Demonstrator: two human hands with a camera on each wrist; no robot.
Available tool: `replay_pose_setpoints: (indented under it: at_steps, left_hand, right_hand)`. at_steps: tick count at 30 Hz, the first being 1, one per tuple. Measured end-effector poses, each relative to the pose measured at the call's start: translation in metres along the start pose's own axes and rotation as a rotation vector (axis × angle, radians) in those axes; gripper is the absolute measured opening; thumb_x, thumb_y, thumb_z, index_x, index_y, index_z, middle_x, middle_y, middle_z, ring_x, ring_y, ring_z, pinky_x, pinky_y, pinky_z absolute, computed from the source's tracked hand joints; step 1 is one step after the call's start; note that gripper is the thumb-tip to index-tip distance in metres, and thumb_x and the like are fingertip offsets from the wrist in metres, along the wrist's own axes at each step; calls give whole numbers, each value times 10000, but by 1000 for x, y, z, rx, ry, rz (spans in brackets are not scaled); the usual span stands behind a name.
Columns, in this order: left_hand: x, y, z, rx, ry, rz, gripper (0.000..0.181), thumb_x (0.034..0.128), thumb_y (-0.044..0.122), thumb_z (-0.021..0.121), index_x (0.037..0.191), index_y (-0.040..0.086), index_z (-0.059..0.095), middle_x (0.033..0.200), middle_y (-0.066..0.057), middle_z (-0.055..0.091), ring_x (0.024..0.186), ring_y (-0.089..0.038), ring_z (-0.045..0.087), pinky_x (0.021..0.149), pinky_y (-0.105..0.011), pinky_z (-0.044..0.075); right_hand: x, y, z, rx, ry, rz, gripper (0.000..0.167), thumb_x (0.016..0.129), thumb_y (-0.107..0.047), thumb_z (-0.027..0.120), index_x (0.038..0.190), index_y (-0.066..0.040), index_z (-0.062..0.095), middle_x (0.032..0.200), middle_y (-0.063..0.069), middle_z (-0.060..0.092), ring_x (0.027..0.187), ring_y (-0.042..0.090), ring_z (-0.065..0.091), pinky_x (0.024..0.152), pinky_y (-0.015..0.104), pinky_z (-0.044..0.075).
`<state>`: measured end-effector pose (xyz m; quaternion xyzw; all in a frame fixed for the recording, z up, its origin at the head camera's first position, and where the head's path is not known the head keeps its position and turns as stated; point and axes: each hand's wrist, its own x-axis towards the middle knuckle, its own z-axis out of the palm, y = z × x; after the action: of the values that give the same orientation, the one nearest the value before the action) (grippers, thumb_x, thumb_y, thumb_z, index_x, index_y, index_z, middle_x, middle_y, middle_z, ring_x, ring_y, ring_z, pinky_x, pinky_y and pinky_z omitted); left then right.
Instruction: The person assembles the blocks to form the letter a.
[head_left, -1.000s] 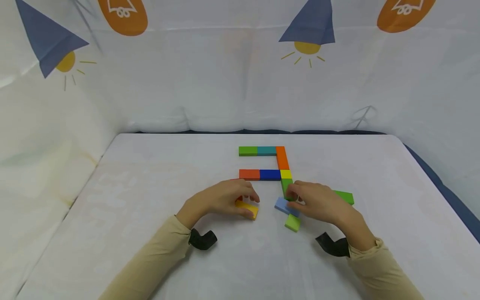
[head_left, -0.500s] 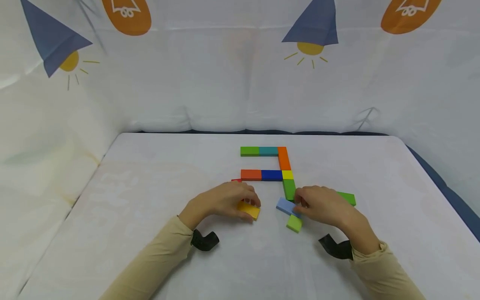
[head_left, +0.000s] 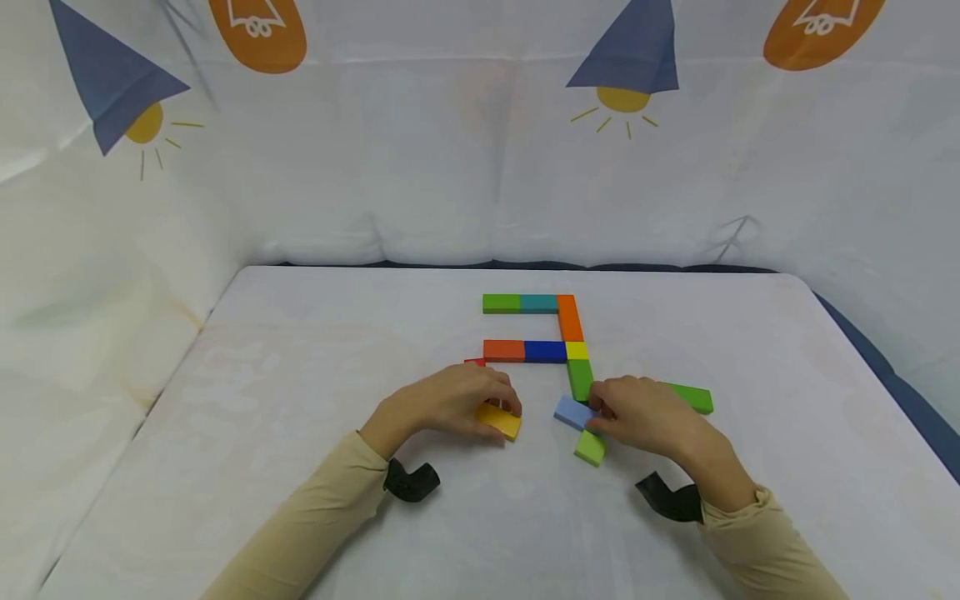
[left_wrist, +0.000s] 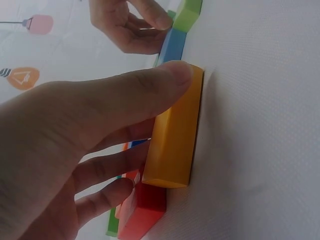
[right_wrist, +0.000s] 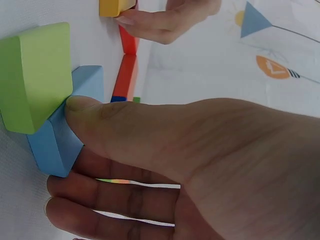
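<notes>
The amber block [head_left: 502, 422] lies on the desk [head_left: 487, 533] between the thumb and fingers of the left hand [head_left: 446, 404], which are bent and grip it: the thumb tip presses its near side, the other fingers sit behind it. A red block [left_wrist: 145, 210], mostly hidden by this hand in the head view, stands against the end of the amber block beneath the palm. Beyond, a red-orange block [head_left: 504, 351], a dark blue block [head_left: 545, 352] and a small yellow block [head_left: 576, 351] join end to end; farther back, a leaf-green block [head_left: 501, 303] and a teal block [head_left: 538, 303] lead to an orange block [head_left: 570, 318] that runs down to the yellow one. A mid-green block [head_left: 580, 380] continues toward the person. Near its end lies the light blue block [head_left: 573, 412], slanted, with a lime block [head_left: 590, 448] touching its near side. The right hand [head_left: 641, 417] pinches the light blue block at its right part, thumb in front, fingers curled behind, the gap only as wide as the block. Rightmost, a long green block [head_left: 693, 398] is partly covered by that hand.
</notes>
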<state>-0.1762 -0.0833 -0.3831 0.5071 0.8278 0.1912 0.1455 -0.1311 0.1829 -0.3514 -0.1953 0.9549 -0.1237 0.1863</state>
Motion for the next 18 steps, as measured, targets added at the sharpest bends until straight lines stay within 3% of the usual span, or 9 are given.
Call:
replay_pose_setpoints:
  at_steps: [18]
  left_hand:
    - [1,-1,1,-15,-8,-15,301,823,300,733,1098,193,671,1003,81,641,913,-71,561,831,-177,463]
  right_hand:
    - [3,-3,3,-42,18,-14,183,826,-261,719,927,-137,628,767,-66,574,671,93,485,611,240,427]
